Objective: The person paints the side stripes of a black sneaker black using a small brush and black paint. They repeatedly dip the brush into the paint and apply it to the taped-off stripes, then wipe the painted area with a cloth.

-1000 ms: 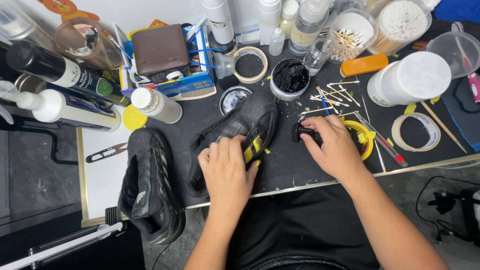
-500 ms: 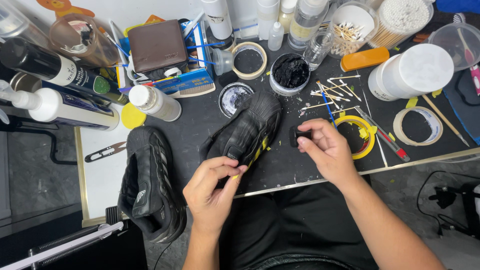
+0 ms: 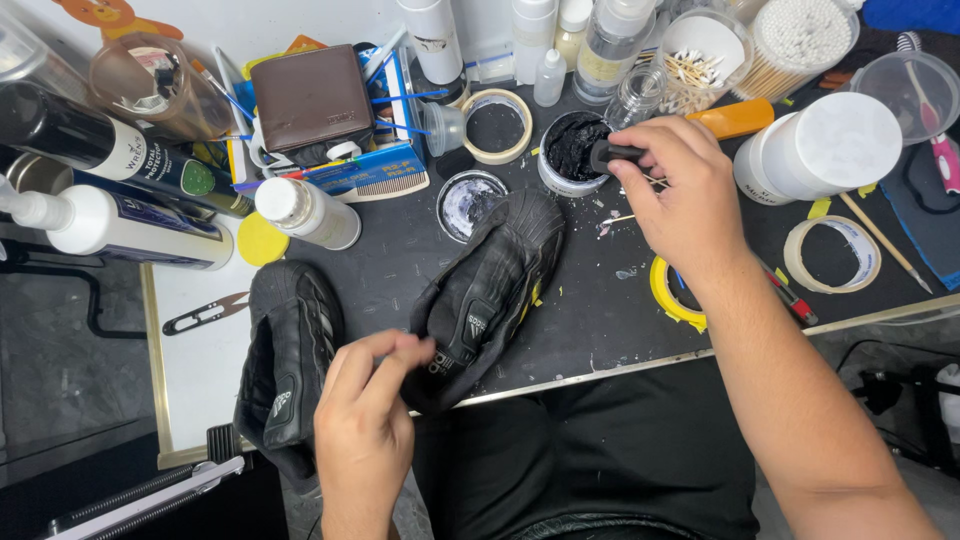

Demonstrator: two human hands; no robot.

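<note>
A black shoe (image 3: 495, 290) lies on the dark work mat with its toe pointing away from me. My left hand (image 3: 365, 410) pinches the shoe's tongue or heel end near the table's front edge. My right hand (image 3: 685, 195) holds a small black applicator (image 3: 612, 154) whose tip dips into a round tin of black paste (image 3: 572, 150) behind the shoe. A second black shoe (image 3: 290, 360) rests to the left, hanging partly over the table edge.
An open tin lid (image 3: 468, 202) sits left of the paste. Bottles (image 3: 120, 225) and a brown wallet (image 3: 312, 100) crowd the back left. Cotton swabs (image 3: 800, 40), white tubs (image 3: 825, 150), tape rolls (image 3: 835, 255) and a yellow ring (image 3: 672, 298) fill the right. Small snips (image 3: 205, 315) lie at left.
My right hand has moved from beside the shoe up to the paste tin, carrying the applicator. My left hand slid back off the shoe's upper toward its near end.
</note>
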